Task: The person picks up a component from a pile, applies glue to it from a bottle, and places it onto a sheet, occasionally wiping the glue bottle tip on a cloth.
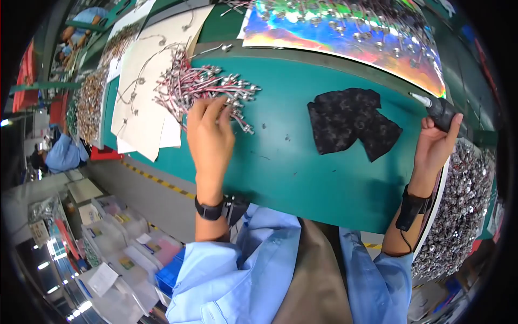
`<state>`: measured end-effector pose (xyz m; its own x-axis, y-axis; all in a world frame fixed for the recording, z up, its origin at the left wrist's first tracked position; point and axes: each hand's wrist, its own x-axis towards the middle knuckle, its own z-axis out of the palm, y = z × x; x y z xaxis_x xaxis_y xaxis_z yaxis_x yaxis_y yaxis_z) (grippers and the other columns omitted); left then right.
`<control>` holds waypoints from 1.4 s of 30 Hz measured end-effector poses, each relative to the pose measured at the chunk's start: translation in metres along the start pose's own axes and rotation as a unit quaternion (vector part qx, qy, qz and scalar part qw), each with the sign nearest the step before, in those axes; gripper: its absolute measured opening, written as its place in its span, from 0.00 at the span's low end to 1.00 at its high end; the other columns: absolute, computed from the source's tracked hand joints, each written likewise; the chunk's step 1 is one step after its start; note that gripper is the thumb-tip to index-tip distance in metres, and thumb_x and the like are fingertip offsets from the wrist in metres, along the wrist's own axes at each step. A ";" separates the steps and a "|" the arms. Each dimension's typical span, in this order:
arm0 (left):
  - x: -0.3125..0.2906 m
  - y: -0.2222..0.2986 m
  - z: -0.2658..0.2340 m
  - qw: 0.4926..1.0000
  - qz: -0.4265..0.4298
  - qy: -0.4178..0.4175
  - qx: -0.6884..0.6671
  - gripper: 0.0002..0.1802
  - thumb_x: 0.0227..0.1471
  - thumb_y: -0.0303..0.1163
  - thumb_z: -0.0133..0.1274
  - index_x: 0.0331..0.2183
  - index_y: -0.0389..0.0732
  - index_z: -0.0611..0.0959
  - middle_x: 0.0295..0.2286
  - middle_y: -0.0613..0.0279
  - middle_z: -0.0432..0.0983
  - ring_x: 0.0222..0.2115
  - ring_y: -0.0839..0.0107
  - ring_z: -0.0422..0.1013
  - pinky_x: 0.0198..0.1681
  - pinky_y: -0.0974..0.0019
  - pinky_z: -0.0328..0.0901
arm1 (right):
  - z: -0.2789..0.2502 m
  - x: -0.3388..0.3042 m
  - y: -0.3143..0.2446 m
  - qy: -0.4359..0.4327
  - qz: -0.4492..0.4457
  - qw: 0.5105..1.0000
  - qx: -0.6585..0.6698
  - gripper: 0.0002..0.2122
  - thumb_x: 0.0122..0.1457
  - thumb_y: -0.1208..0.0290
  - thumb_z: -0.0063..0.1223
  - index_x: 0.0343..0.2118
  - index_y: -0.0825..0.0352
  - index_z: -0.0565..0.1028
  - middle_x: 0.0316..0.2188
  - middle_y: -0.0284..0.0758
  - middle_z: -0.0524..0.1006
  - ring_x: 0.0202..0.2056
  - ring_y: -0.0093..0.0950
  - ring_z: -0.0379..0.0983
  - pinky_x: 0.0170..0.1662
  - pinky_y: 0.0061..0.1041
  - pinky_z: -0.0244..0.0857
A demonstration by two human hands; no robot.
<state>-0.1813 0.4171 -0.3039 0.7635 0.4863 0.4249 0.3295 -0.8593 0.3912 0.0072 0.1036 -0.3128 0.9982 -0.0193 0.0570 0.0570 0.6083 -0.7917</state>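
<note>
My left hand [211, 132] reaches onto a heap of short red and white wires with small metal ends [186, 86]. Its fingers are bent and apart, with the tips among the wires; no wire shows clearly gripped. At the right, my right hand [434, 146] is closed around a dark handheld tool with a silver pointed tip [443, 112]. That tip points left, over the far right of the green work mat [275, 173]. Between the hands, a crumpled black patterned cloth [350, 121] lies on the mat.
Cream card sheets [143, 81] with loose wired parts lie at the left. A shiny iridescent sheet [324, 40] at the back carries rows of wired parts. Many small metal parts [453, 210] are piled at the right. Clear plastic bins [127, 237] stand lower left; people work farther off.
</note>
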 end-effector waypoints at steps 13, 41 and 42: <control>0.050 0.004 0.026 0.985 0.119 -0.128 0.008 0.11 0.36 0.24 0.52 0.29 0.35 0.76 0.25 0.56 0.69 0.23 0.64 0.69 0.25 0.66 0.65 | 0.011 -0.012 0.015 -0.027 0.014 0.999 -0.017 0.13 0.57 0.60 0.40 0.34 0.67 0.67 0.29 0.34 0.71 0.23 0.22 0.61 0.26 0.20 0.54; -0.039 0.064 0.047 0.482 -0.360 -0.096 -0.793 0.11 0.47 0.22 0.46 0.37 0.35 0.70 0.33 0.56 0.70 0.39 0.60 0.68 0.37 0.68 0.68 | 0.029 -0.030 0.011 -0.018 0.023 0.999 -0.029 0.17 0.57 0.58 0.38 0.38 0.70 0.65 0.34 0.45 0.70 0.22 0.21 0.62 0.25 0.18 0.56; -0.038 0.067 0.046 0.482 -0.358 -0.107 -0.793 0.11 0.47 0.22 0.46 0.37 0.35 0.70 0.34 0.55 0.70 0.39 0.61 0.68 0.37 0.69 0.68 | 0.030 -0.032 0.012 -0.018 0.025 0.999 -0.032 0.18 0.57 0.57 0.38 0.39 0.70 0.65 0.35 0.46 0.70 0.23 0.21 0.62 0.25 0.18 0.56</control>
<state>-0.1627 0.3333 -0.3318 0.8652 0.3945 -0.3095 -0.1575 0.7998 0.5792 -0.0242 0.1350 -0.3057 0.9985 0.0396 0.0376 0.0093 0.5556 -0.8314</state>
